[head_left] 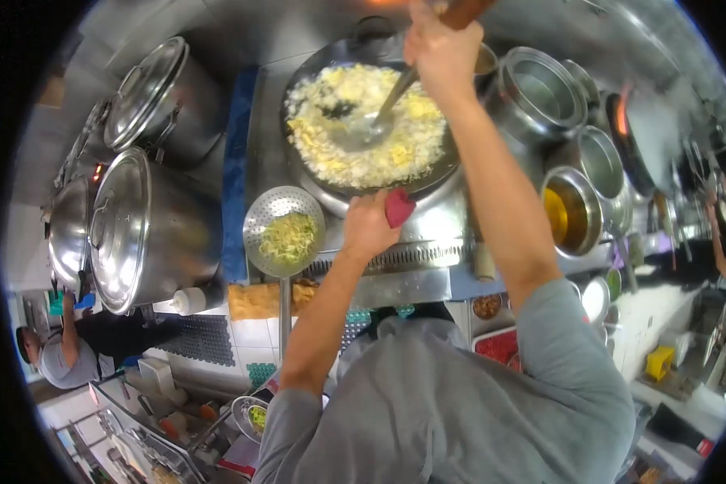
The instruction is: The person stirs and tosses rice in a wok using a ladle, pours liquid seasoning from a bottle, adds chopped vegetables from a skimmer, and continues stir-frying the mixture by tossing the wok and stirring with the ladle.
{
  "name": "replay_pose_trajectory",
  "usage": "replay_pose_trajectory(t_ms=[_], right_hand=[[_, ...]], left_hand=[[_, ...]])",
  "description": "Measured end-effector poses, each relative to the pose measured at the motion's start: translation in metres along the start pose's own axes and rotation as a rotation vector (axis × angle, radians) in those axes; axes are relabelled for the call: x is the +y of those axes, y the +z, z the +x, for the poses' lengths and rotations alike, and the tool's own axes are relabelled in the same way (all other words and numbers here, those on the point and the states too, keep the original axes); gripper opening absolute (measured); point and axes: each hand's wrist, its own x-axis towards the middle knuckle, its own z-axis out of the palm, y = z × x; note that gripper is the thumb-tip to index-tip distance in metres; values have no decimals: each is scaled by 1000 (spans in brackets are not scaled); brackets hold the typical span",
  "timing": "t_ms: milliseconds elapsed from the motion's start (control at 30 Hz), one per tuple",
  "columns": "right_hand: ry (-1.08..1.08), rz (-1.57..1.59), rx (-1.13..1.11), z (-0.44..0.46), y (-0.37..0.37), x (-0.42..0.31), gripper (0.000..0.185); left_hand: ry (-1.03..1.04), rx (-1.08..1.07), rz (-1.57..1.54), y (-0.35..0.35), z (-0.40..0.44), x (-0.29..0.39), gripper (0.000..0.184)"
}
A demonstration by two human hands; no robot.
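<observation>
I have the left hand (pixel 369 224) gripping a red cloth (pixel 399 208) at the wok (pixel 328 56), presumably against heat, the right hand (pixel 445 55) grasping the ladle (pixel 369 131).

A creased grey shirt (pixel 452 403) with short, loose sleeves (pixel 573 351) leaves both forearms (pixel 500 181) bare.

Right arm (pixel 500 177) stretched nearly straight toward eleven o'clock, right hand (pixel 444 52) curled tight — left forearm (pixel 324 319) angled toward one o'clock, left hand (pixel 368 223) clenched.

Ladle handle (pixel 465 11) cut off by top edge.
</observation>
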Motion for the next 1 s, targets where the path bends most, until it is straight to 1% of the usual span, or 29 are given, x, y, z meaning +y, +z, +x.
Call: replay_pose_trajectory(t_ms=[33,100,133,167,233,267,300,333,367,433,467,533,567,600,633,667,700,733,767,800,833,867,933,967,1000], right_hand=[[13,97,-36,2,-8,-23,10],[0,-157,-79,5,-27,-106,6],[122,-179,327,4,29,-176,31],[75,61,188,5,7,-191,34],[-26,239,-15,-2,2,-216,33],[-224,-99,-54,-11,-2,-205,27],[-433,-424,-28,-21,-7,-193,20],[-915,-1263,-68,-39,-28,-144,8],[-566,-862,18,-61,-23,-84,21],[-185,-355,128,-80,-4,-60,37],[-172,-245,134,-75,5,-84,41],[-102,-193,115,-63,13,-142,41],[-57,-170,91,-58,14,-167,41],[-173,-134,51,-56,12,-185,39],[-187,-57,22,-59,10,-192,36],[-198,24,-8,-64,8,-196,32],[-246,64,71,-74,16,-180,27],[-285,-77,28,-81,2,-139,25],[-277,-208,98,-90,-8,-97,28],[-215,-249,169,-100,-12,-69,32],[-157,-238,194,-103,-14,-58,35],[-110,-188,180,-97,-12,-71,39],[-82,-63,99,-91,-1,-144,39],[-165,-62,49,-89,-1,-160,38],[-165,-35,86,-95,4,-166,38]], left_hand=[[-11,-21,-24,-13,-8,16,31],[105,59,-58,-71,-20,65,33],[127,74,-85,-89,-22,78,34],[128,72,-115,-105,-31,90,34],[131,95,-136,-107,-32,87,35],[124,100,-134,-93,-28,74,35],[118,105,-135,-76,-25,61,35],[25,60,-79,-50,-27,45,35],[41,49,-34,-27,-39,29,34],[40,1,3,-3,-74,16,33],[30,-5,2,0,-93,18,31],[34,-132,4,-35,-121,39,29],[66,-76,-22,-57,-105,53,29],[90,-27,-50,-87,-86,66,28],[104,19,-80,-100,-73,69,28],[-12,-16,-140,-98,-58,62,29],[27,42,-75,-79,-45,50,30],[72,99,-8,-53,-43,35,30],[65,62,-5,-29,-52,24,30],[55,23,-2,-6,-64,13,31],[44,-12,3,3,-72,9,31],[68,-14,16,-8,-79,19,31],[138,-68,47,-52,-109,42,32],[109,-40,-33,-60,-99,45,32],[67,-23,-110,-69,-85,43,32]])
